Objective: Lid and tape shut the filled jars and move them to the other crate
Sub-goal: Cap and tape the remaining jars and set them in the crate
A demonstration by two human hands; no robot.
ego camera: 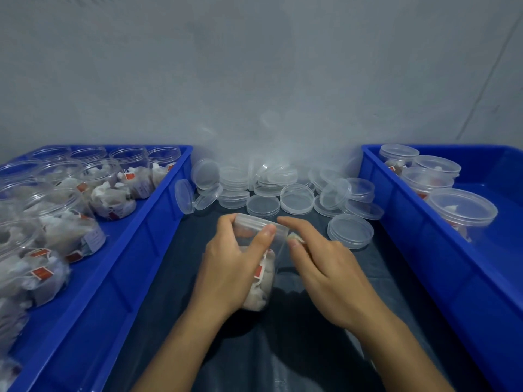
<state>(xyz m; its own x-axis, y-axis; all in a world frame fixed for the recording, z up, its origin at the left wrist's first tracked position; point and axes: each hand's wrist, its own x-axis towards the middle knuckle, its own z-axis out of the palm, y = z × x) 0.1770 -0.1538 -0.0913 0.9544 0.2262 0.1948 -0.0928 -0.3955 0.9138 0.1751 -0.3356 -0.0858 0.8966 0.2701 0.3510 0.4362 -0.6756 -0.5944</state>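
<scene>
Here the left hand (232,261) curls around a lidded jar (261,267) of tea bags at the centre of the dark mat (297,349). The right hand (325,267) pinches a small strip, probably tape (295,238), at the jar's lid edge. The left crate (119,278) and right crate (441,264) wall in a narrow lane. Four lidded jars (461,210) stand in the right crate; the open jars (113,193) on the left and the loose lids (283,190) piled far are too many to count.

No text can be read; the red tags (39,273) in the jars of the left crate (158,210) perhaps carry print, too blurred.
</scene>
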